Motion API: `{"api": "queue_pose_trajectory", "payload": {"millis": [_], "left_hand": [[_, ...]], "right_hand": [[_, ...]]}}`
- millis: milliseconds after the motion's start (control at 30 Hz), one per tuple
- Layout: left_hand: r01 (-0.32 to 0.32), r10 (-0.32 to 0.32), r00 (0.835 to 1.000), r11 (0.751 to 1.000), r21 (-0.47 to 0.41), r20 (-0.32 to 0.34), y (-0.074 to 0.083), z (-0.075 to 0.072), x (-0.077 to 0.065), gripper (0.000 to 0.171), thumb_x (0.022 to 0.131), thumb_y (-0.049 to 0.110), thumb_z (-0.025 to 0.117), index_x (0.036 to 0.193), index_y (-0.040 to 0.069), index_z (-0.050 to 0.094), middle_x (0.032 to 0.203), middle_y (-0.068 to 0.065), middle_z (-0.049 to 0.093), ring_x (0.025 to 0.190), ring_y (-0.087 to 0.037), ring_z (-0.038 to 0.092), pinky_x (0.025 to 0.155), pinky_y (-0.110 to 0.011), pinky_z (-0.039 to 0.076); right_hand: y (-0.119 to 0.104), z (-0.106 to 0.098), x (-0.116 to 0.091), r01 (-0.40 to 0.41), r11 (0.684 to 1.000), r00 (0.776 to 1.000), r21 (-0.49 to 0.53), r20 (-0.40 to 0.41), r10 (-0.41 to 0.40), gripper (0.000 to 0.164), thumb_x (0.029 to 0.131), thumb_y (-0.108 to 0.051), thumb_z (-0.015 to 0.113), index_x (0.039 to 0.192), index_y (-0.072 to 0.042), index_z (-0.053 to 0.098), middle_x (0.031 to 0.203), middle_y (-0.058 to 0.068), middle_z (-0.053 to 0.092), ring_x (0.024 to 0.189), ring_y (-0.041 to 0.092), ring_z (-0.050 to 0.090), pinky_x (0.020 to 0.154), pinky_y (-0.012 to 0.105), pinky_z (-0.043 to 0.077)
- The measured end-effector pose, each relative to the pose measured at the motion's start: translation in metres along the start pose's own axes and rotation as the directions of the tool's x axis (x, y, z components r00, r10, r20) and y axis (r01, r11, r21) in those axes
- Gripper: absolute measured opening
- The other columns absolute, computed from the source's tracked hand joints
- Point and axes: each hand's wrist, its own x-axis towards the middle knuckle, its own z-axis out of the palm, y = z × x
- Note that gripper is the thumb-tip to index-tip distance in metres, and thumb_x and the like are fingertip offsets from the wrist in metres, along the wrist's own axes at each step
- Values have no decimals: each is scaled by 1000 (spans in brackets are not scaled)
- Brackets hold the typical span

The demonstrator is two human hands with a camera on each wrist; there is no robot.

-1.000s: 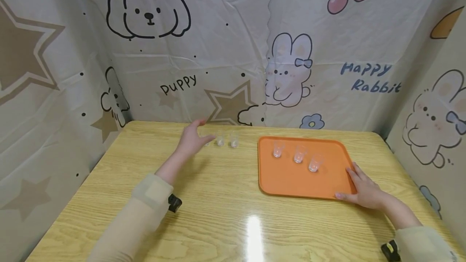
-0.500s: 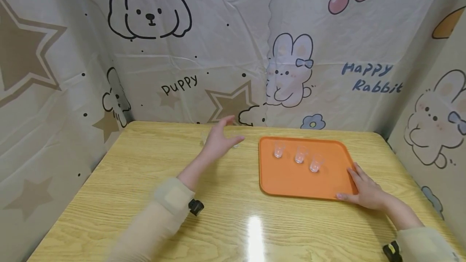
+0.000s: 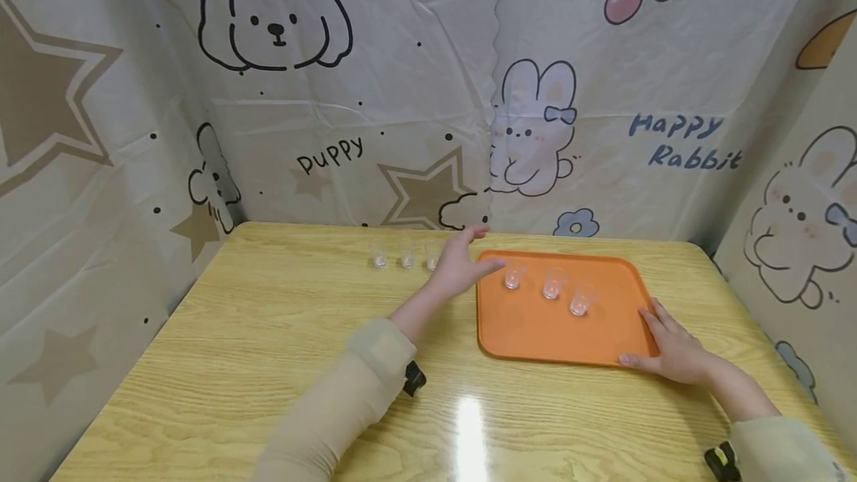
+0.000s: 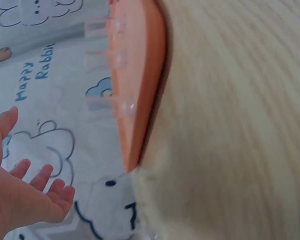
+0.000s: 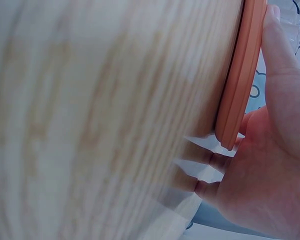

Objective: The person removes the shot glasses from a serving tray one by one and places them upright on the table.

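Three small clear cups stand on an orange tray: a left cup, a middle cup and a right cup. My left hand is above the tray's back left corner, thumb and fingers spread and holding nothing. Behind and left of it, three more cups line up on the table: a first cup, a second cup and a third cup, partly hidden by the hand. At the tray's front right corner rests my right hand, thumb on the front rim, fingers spread along the right side.
The wooden table runs back to a printed curtain, which also encloses both sides. Black wrist cameras sit at the left cuff and right cuff.
My left hand has swept right, past the three cups on the table to the tray's left edge, uncovering the first two. The cups, tray and right hand stay in place.
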Motion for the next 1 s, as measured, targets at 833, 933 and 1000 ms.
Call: {"api": "queue_pose_trajectory", "payload": {"millis": [833,933,1000], "left_hand": [[120,-121,992,991,65,19,-21,69,21,42,86,21,70,125,13,56,115,-1,62,106,-18,57,91,-31,45],[113,-114,994,988,103,-3,-23,71,23,35,86,23,70,118,14,59,108,3,63,102,-14,57,93,-32,43],[111,-111,994,988,110,-6,-23,71,23,32,86,23,70,116,14,60,105,4,63,101,-13,57,92,-32,42]], "right_hand": [[1,0,1,-8,1000,1000,17,-1,8,103,81,-49,68,141,18,17,147,40,2,125,63,18,92,74,22],[0,0,1,-9,1000,1000,20,0,9,103,81,-49,68,140,18,17,146,41,2,125,63,18,93,74,22],[0,0,1,-6,1000,1000,20,0,6,103,81,-48,68,140,18,17,146,41,2,125,63,18,93,74,22]]}}
